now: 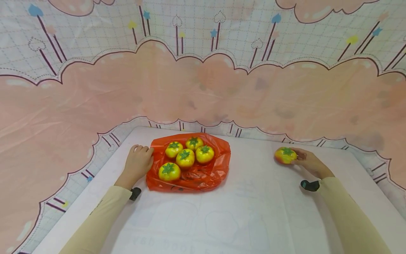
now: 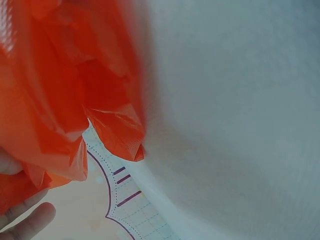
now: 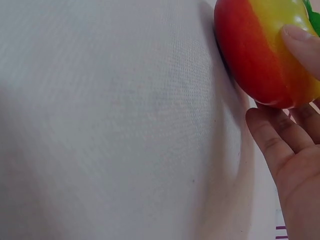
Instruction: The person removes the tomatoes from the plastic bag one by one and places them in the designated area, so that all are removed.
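right hand (image 1: 309, 162) is gripping a tomato (image 1: 285, 155) well right of the orange bag (image 1: 190, 173), whose edge the left hand (image 1: 137, 162) is pinching.

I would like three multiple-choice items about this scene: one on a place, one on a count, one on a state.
1. Where does the orange plastic bag lie?
A. under the right hand
B. beside the left hand, on the white table
C. on the floor

2. How many toy tomatoes lie on the bag?
A. three
B. five
C. seven

3. What does the right hand do?
A. holds a lone tomato
B. lies flat and empty
C. lifts the bag

Right letters: 1 B, the head view shows the bag's edge at the left hand's fingers. 2 B, five yellow fruits with green tops lie there. 3 A, the fingers curl round the fruit, which rests on the table.
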Tool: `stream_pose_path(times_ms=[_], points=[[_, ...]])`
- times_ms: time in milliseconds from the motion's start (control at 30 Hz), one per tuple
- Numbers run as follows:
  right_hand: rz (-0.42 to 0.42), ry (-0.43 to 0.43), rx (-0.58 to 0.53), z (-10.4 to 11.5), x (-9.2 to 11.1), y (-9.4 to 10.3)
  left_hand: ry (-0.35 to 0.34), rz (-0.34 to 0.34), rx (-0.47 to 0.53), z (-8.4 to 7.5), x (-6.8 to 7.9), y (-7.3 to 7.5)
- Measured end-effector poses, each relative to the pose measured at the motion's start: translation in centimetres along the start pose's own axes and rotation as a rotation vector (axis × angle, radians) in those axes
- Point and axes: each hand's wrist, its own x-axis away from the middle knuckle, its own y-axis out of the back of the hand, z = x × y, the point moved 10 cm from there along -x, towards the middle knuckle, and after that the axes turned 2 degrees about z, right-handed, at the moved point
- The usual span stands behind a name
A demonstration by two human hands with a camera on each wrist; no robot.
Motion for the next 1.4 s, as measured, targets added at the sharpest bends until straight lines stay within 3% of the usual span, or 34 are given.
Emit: stream_pose_path(times_ms=[233, 767, 1400], points=[[0.032, 0.043, -0.048, 0.7, 0.3, -0.4, -0.002, 0.001, -0.008, -0.1, -0.1, -0.1], [0.023, 0.045, -0.110, 0.6, 0.3, -0.1, 0.002, -0.006, -0.008, 0.1, -0.1, -0.1], [0.024, 0.122, -0.054, 1.4, 1.5, 1.6, -0.012, -0.037, -0.015, -0.1, 0.0, 0.2]])
